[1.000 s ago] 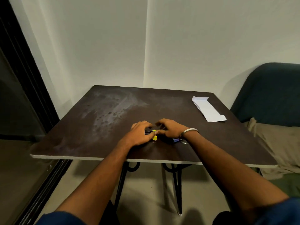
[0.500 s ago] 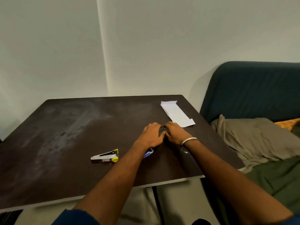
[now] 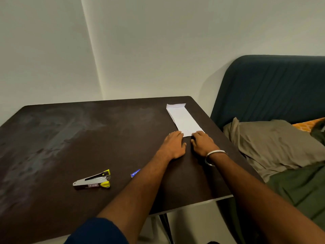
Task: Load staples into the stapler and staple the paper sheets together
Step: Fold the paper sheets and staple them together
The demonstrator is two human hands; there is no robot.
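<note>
Folded white paper sheets (image 3: 182, 118) lie on the dark table (image 3: 79, 138) near its far right corner. My left hand (image 3: 174, 145) and my right hand (image 3: 202, 142) rest flat on the table, fingertips touching the near end of the paper; neither grips anything. A silver and yellow stapler (image 3: 93, 180) lies alone on the table to the near left, well apart from both hands. A small blue staple box (image 3: 135, 173) peeks out beside my left forearm, partly hidden by it.
A dark teal sofa (image 3: 272, 88) with an olive cushion (image 3: 274, 145) stands close against the table's right edge. Pale walls meet in a corner behind the table. The table's near edge runs below my forearms.
Both hands left the stapler and moved right and away to the paper's near end. The stapler now lies alone on the table. The view has swung to the right.
</note>
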